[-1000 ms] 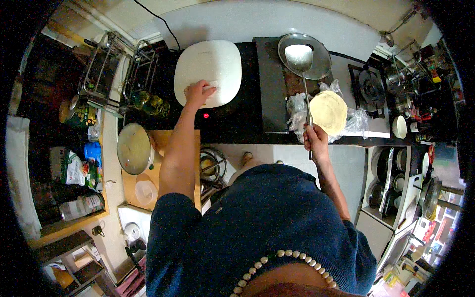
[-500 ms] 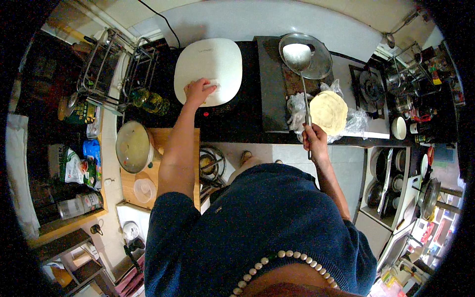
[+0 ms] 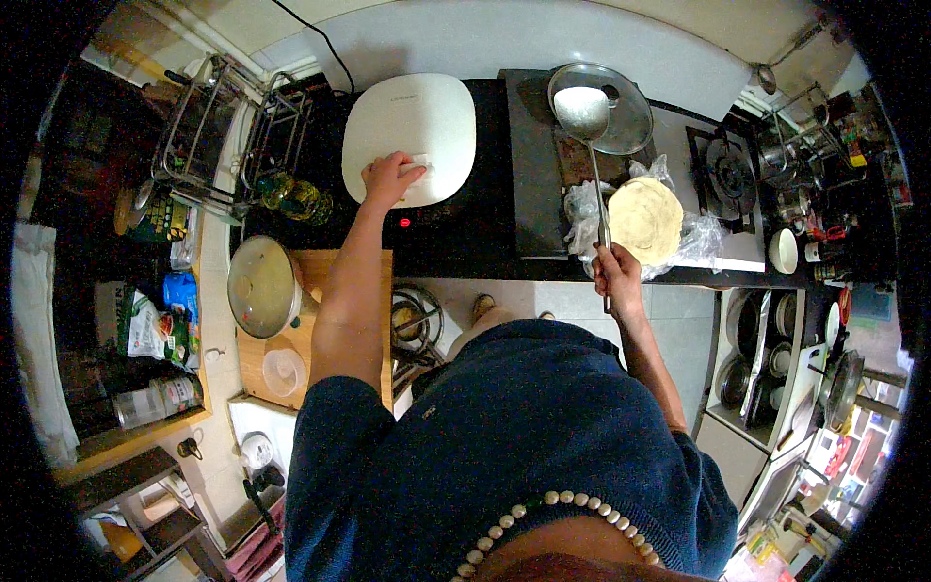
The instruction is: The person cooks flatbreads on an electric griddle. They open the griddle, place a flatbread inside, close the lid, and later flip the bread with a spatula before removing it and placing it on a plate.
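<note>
Resting at the front of a white appliance lid (image 3: 411, 116) on the worktop (image 3: 456, 244), the left hand (image 3: 391, 179) is curled; whether anything is gripped cannot be told. Farther right, a metal spatula (image 3: 582, 114) is grasped by the right hand (image 3: 619, 274), beside a pale dough round (image 3: 647, 221).

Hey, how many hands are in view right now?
2: the left hand is at the near part of the white rounded-square lid; the right hand grips the metal spatula by its handle. No others show.
</note>
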The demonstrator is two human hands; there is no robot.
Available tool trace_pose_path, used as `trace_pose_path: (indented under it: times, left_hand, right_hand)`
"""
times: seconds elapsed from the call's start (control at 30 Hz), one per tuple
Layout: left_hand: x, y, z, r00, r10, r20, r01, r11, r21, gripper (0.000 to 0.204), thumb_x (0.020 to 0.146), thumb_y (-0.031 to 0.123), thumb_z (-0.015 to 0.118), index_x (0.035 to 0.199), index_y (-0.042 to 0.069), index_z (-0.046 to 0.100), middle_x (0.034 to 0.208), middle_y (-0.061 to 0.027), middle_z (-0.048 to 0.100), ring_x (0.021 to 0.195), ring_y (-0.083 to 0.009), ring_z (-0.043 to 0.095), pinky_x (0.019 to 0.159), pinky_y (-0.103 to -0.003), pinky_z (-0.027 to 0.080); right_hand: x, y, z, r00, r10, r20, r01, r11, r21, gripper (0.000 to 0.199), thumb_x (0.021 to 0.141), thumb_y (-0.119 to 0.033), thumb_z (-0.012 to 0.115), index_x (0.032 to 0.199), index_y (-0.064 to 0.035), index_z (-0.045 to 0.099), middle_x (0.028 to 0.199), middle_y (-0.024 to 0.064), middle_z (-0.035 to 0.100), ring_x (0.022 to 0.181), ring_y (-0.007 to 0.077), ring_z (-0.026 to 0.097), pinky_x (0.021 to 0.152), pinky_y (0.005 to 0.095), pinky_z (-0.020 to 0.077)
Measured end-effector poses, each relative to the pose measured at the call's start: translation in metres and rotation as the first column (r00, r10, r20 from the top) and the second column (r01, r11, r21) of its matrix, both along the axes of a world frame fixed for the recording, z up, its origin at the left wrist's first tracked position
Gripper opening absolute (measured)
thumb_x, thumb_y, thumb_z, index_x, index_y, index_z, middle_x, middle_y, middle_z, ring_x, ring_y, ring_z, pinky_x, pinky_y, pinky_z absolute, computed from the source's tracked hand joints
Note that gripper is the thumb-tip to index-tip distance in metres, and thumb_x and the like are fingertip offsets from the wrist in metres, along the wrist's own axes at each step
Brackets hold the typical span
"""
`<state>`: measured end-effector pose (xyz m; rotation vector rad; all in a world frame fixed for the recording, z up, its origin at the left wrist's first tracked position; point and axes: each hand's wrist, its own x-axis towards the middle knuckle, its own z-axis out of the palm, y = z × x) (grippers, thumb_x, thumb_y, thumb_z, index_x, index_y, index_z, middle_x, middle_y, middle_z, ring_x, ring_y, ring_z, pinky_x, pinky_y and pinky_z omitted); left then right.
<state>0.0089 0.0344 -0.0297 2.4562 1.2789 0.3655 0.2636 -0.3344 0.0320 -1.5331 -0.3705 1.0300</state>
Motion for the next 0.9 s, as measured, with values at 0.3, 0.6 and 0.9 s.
trace_pose_path:
  times: [0.3, 0.6, 0.9]
  left_hand:
    - [-0.0016, 0.0005, -0.0024, 1.0, 0.0, 0.012, 0.0, 1.0, 0.009, 0.039, 0.074, 0.049, 0.066, 0.092, 0.015, 0.063, 0.085, -0.0061, 0.065, 0.088, -0.026, 0.057, 0.087, -0.045, 0.032]
    - [-0.0013, 0.0007, -0.001, 1.0, 0.004, 0.003, -0.004, 0.999, -0.032, 0.039, 0.075, 0.049, 0.066, 0.093, 0.015, 0.063, 0.085, -0.0057, 0.064, 0.09, -0.0253, 0.056, 0.089, -0.044, 0.031]
    - [-0.0003, -0.0012, 0.0025, 1.0, 0.0, 0.003, 0.0, 1.0, -0.022, 0.039, 0.074, 0.05, 0.066, 0.09, 0.014, 0.063, 0.085, -0.0063, 0.064, 0.089, -0.0256, 0.057, 0.088, -0.044, 0.032]
  right_hand:
    - [-0.0028, 0.001, 0.0035, 1.0, -0.022, -0.017, 0.022, 1.0, 0.002, 0.018, 0.092, -0.022, 0.054, 0.083, -0.0071, 0.052, 0.061, -0.001, 0.048, 0.04, 0.0054, 0.037, 0.034, 0.0209, 0.0271]
    - [-0.0027, -0.0018, 0.0024, 1.0, 0.008, -0.019, -0.008, 1.0, 0.003, 0.024, 0.093, -0.022, 0.052, 0.104, -0.001, 0.055, 0.063, -0.0018, 0.046, 0.043, 0.0044, 0.036, 0.036, 0.0199, 0.0282]
    - [-0.0031, -0.0005, 0.0011, 0.999, -0.018, -0.043, 0.019, 1.0, 0.009, 0.015, 0.092, -0.02, 0.054, 0.088, -0.0061, 0.054, 0.06, -0.0018, 0.047, 0.042, 0.0053, 0.037, 0.035, 0.0206, 0.028]
